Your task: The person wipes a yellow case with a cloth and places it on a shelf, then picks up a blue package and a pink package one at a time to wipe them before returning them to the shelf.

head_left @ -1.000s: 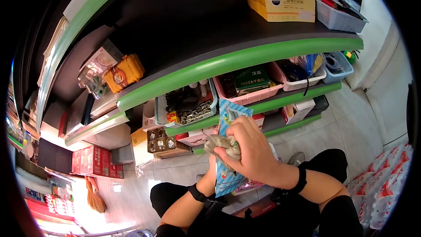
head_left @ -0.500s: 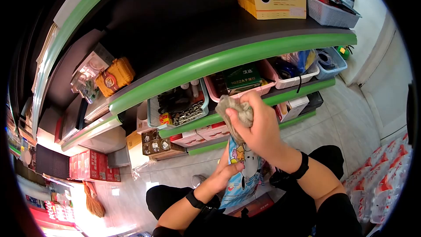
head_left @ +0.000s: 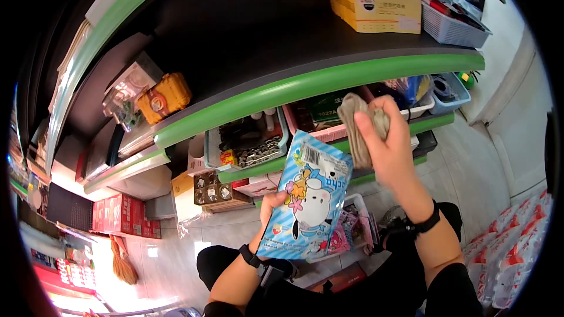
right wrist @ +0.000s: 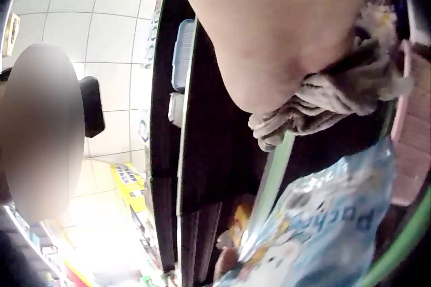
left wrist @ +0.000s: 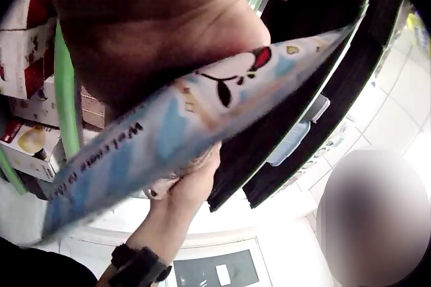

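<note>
My left hand [head_left: 274, 204] grips the left edge of a blue striped packet [head_left: 311, 205] with a white cartoon dog on its front; the thumb lies on the face and the other fingers are hidden behind. To the upper right, my right hand [head_left: 390, 147] holds a crumpled grey-beige cloth [head_left: 359, 132], thumb over it and fingers curled round. In the right wrist view the folded cloth [right wrist: 323, 109] bunches out beneath the hand, apart from the packet [right wrist: 316, 226]. The left wrist view shows the packet [left wrist: 175, 125] at a steep slant.
Ahead runs a dark shelf with a green edge [head_left: 317, 85]. Below it stand a blue basket of metal parts [head_left: 285, 135] and a pink basket [head_left: 329, 135]. A white bin of small packets [head_left: 358, 229] sits on the floor between my legs. Wrapped bottles [head_left: 517, 246] stand at right.
The cloth lay against the packet, first across its middle, then over its top end. Now my right hand has carried it up and right, off the packet, whose printed front faces up.
</note>
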The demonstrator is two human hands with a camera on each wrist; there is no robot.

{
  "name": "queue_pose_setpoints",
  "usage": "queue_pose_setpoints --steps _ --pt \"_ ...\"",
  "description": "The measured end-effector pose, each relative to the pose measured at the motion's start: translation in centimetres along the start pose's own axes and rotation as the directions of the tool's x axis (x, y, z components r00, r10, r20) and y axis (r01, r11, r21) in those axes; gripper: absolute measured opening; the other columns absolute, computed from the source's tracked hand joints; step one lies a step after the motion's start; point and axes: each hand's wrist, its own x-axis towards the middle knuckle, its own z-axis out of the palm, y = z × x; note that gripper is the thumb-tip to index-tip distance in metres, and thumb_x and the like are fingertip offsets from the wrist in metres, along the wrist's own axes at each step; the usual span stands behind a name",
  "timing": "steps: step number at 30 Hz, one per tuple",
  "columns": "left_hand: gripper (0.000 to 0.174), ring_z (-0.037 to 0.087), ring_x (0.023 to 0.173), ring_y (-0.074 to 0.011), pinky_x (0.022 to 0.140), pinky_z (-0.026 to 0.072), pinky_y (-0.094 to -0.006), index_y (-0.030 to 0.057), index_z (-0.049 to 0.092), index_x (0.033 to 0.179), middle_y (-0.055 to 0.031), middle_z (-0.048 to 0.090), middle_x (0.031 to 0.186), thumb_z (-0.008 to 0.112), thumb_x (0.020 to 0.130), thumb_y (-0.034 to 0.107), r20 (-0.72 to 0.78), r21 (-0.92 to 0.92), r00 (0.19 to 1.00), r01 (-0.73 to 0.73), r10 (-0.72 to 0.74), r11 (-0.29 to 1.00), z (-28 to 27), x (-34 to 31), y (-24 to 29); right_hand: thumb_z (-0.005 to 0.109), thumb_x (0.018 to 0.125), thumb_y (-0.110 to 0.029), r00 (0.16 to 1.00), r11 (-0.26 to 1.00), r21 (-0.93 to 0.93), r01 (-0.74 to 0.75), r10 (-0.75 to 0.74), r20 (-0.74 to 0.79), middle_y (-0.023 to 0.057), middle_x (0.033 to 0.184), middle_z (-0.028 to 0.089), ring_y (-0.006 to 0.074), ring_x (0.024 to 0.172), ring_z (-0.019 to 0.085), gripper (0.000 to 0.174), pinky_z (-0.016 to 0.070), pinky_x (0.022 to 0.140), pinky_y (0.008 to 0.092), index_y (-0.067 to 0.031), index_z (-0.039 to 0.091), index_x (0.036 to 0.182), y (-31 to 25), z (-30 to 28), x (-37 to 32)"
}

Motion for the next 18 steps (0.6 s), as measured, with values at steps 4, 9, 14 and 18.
queue_pose_setpoints --steps 4,9,14,18 --pt "0.085 0.057 0.134 -0.0372 0.115 0.044 -0.0519 0.005 0.034 0.16 -0.0202 0.052 0.152 0.061 0.086 0.037 -0.042 0.041 0.998 -0.047 0.048 0.998 1.3 -0.3 0.1 0.074 0.094 -0.021 0.929 0.941 -0.075 0.329 -0.308 0.205 0.0284 0.135 0.056 0.0398 0.121 0.059 0.03 0.0456 0.103 0.0468 0.0007 0.054 0.101 -2.6 3.3 -3.7" --pt "0.1 0.048 0.142 -0.0314 0.119 0.0377 -0.0441 0.0075 0.016 0.167 -0.0165 0.044 0.158 0.063 0.079 0.02 -0.076 0.297 0.997 0.017 0.006 0.955 2.2 -1.8 -0.6 0.075 0.092 -0.02 0.939 0.935 -0.129 0.329 -0.31 0.147 0.0251 0.127 0.057 0.0429 0.111 0.06 0.032 0.0493 0.093 0.0469 0.0017 0.053 0.101 -1.2 4.9 -4.5" --pt "0.11 0.041 0.146 -0.0277 0.12 0.0333 -0.0382 0.0091 0.007 0.169 -0.0133 0.039 0.16 0.059 0.071 0.015 -0.061 0.42 0.995 0.1 -0.082 0.902 1.1 -1.3 -1.0 0.072 0.094 -0.019 0.953 0.944 -0.152 0.294 -0.278 0.118 0.0195 0.104 0.062 0.0399 0.086 0.063 0.029 0.0509 0.072 0.0446 0.0016 0.054 0.101 0.2 4.8 -3.7" --pt "0.11 0.038 0.147 -0.0256 0.121 0.032 -0.0389 0.0063 0.007 0.168 -0.0135 0.036 0.162 0.058 0.07 0.015 -0.088 0.554 0.975 0.217 -0.202 0.804 2.1 -1.7 -0.8 0.071 0.098 -0.025 0.98 0.961 -0.204 0.188 -0.197 -0.023 0.0215 0.088 0.062 0.0415 0.077 0.063 0.031 0.0494 0.067 0.0452 0.0009 0.055 0.102 1.0 4.0 -2.7"
